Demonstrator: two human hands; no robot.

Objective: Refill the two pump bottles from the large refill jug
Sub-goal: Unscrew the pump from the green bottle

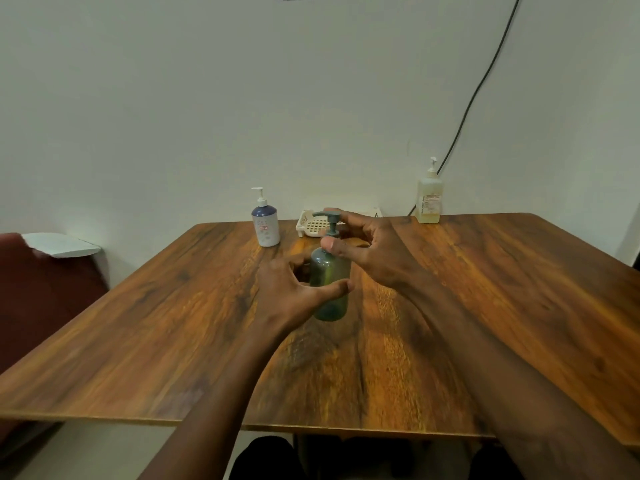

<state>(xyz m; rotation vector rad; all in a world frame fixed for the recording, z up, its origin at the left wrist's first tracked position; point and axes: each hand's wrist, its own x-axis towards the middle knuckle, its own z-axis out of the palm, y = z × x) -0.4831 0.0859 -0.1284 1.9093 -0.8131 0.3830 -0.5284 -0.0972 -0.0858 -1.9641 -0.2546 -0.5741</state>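
A dark green translucent pump bottle (329, 289) stands upright in the middle of the wooden table (485, 289). My left hand (294, 289) wraps its body from the left, thumb across the front. My right hand (367, 247) comes in from the right, with thumb and fingers pinching the collar of the bottle's green pump (330, 223). A white pump bottle with a blue top (265, 225) stands at the back left. A clear pump bottle of yellowish liquid (428, 199) stands at the back right by the wall. No large jug is in view.
A cream slotted plastic basket (311, 224) sits against the wall behind the green bottle. A black cable (478, 95) hangs down the wall to the right. A dark red seat with a white sheet (62, 245) on it lies left of the table.
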